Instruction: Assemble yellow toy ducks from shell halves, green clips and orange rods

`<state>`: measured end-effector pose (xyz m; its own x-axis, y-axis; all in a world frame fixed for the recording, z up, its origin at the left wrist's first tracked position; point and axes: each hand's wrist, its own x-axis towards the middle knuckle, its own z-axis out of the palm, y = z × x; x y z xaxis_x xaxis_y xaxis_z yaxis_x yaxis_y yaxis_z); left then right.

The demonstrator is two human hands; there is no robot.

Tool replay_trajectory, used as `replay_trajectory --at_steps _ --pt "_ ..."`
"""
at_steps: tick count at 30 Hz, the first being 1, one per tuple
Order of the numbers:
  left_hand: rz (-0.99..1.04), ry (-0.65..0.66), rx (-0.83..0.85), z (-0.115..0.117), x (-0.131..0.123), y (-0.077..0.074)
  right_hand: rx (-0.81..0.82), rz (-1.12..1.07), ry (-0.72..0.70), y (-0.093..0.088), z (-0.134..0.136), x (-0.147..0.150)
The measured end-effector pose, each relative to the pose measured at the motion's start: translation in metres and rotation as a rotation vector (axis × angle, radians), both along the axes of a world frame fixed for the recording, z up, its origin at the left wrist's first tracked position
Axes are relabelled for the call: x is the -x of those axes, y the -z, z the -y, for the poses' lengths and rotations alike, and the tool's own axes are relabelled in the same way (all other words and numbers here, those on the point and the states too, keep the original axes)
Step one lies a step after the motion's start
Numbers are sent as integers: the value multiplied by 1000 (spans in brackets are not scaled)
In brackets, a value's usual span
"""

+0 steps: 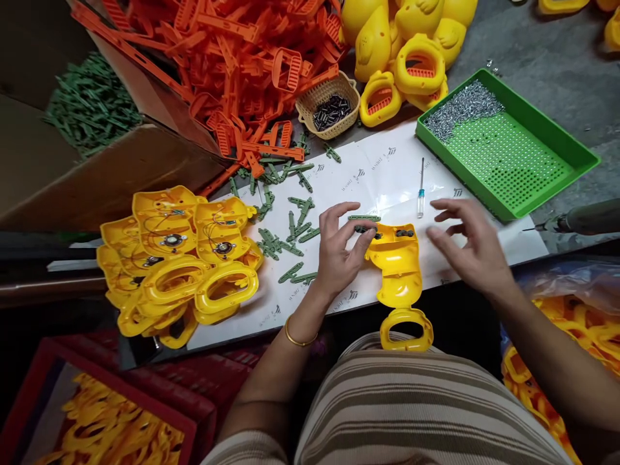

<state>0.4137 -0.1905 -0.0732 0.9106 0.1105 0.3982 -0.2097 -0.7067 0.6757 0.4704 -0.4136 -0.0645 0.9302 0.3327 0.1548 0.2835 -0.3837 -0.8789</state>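
Note:
A yellow plastic shell (pixel 400 261) with a ring handle lies at the table's front edge, its hollow side up. Two small dark parts sit near its top. My left hand (pixel 341 248) is at the shell's upper left corner, thumb and index finger closed around a small dark piece. A green plastic strip (pixel 364 218) lies just above those fingers. To the right of the shell, my right hand (pixel 467 242) hovers with fingers apart and holds nothing. Beyond the shell lies a screwdriver (pixel 421 194) with a clear and blue handle.
Green strips (pixel 290 248) are scattered left of centre. Stacked yellow shells (pixel 174 258) stand at the left, orange parts (pixel 232 58) behind. A basket (pixel 305 106) holds dark pieces; a green tray (pixel 547 187) holds screws. A power tool (pixel 591 216) lies at the right.

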Motion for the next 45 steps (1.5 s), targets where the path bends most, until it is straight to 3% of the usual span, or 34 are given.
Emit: replay_trajectory --at_steps 5,13,18,23,29,37,39,40,45 --pt "-23 68 -126 0 -8 20 152 -59 -180 31 2 22" --pt "-49 74 -120 -6 -7 33 294 -39 -245 28 -5 32" --pt "-70 153 -97 -6 -11 33 330 -75 -250 31 -3 34" --pt "-113 227 -31 -5 -14 31 268 -87 -253 31 -1 32" --pt "-97 197 10 -3 -12 32 115 116 -88 25 -17 11" --pt "-152 326 -41 -8 -12 23 186 96 -74 46 -32 3" --pt "-129 233 -96 -26 -25 19 185 59 -125 45 -28 2" --pt "-108 126 -138 -39 -35 16 178 43 -141 43 -25 2" --pt "-52 -323 -267 -135 -102 10 73 95 -104 34 -15 1"
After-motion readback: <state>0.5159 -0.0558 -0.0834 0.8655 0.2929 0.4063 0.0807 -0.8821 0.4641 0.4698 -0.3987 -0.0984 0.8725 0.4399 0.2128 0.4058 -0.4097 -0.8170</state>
